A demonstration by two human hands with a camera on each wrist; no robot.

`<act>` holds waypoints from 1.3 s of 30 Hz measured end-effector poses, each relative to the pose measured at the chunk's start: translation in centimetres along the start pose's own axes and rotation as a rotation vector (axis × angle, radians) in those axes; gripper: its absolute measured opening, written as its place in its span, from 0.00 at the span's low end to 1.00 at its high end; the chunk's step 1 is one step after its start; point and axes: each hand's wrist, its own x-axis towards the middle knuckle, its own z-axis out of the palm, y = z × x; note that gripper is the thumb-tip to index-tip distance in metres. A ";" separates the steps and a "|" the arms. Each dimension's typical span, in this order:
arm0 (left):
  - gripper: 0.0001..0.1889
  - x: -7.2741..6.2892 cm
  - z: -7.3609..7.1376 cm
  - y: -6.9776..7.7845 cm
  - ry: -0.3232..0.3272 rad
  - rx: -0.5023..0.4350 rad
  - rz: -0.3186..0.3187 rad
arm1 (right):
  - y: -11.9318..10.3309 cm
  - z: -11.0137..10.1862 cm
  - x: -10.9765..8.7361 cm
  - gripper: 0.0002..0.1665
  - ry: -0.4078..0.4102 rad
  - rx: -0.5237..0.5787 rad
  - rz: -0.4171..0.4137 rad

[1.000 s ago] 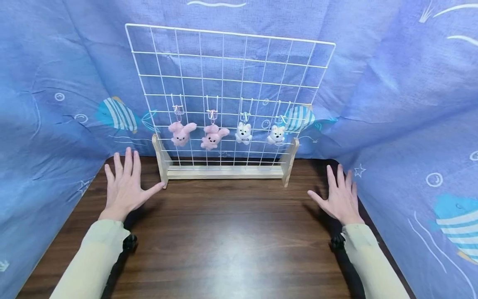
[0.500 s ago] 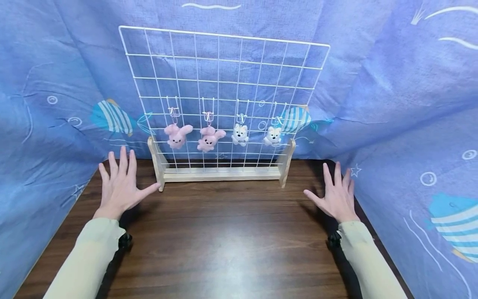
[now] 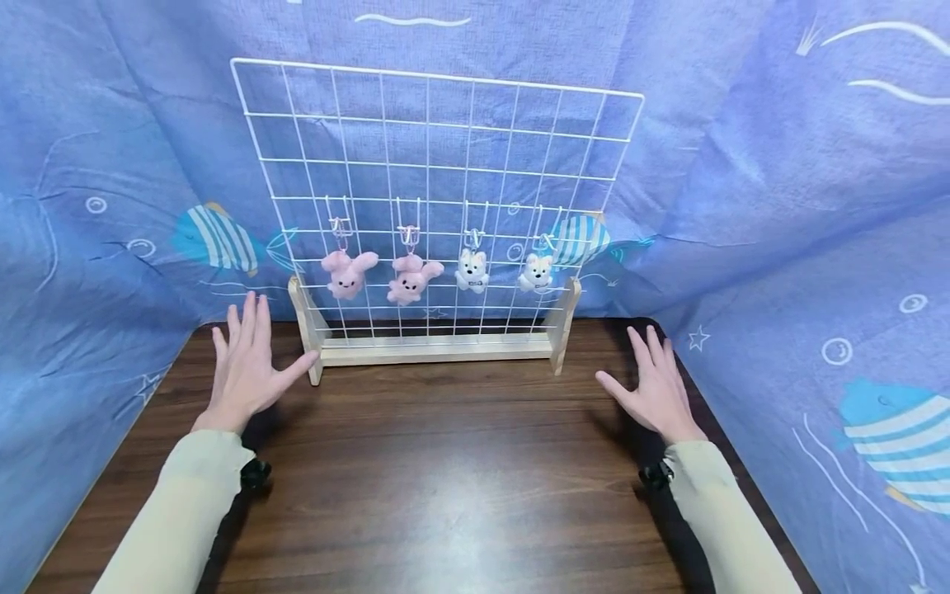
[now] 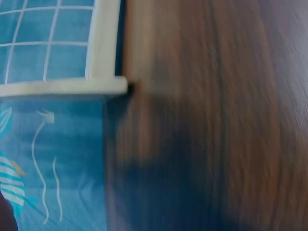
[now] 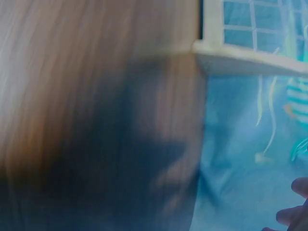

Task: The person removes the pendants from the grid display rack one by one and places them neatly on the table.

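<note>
My left hand [image 3: 246, 367] is held over the left side of the dark wooden table, fingers spread, its thumb tip overlapping the rack's left foot in the head view. On the opposite side my right hand [image 3: 653, 392] spreads its fingers too, apart from the rack and holding nothing. Between them at the back stands a white wire grid rack [image 3: 438, 202] on a pale wooden base [image 3: 438, 353]. Two pink plush keychains with long ears, one left [image 3: 346, 274] and one right [image 3: 411, 280], hang from its hooks. Beside them hang two white plush dog keychains [image 3: 472, 271].
The wooden table [image 3: 445, 462] has a glossy surface that reflects light. Blue cloth [image 3: 742, 206] printed with striped fish surrounds it at the back and both sides. A dark wrist strap [image 3: 256, 473] shows at the left cuff.
The head view has shifted slightly, so the rack appears further left and lower. My right hand's fingers have come closer together and lean more to the left. The keychains hang as before.
</note>
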 end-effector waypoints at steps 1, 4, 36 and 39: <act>0.62 0.1 0.0 0.2 0.000 -0.045 -0.007 | -0.5 -0.1 0.0 0.61 0.001 0.026 0.006; 0.56 0.6 0.1 1.0 0.008 -0.197 -0.030 | -1.9 -0.3 0.2 0.58 0.023 0.104 0.006; 0.20 7.7 -0.6 5.2 0.276 -0.763 -0.118 | -11.5 -2.4 5.5 0.39 0.032 0.798 -0.036; 0.19 8.0 -0.5 5.1 0.281 -0.774 -0.129 | -11.8 -2.5 5.9 0.39 0.042 0.821 -0.034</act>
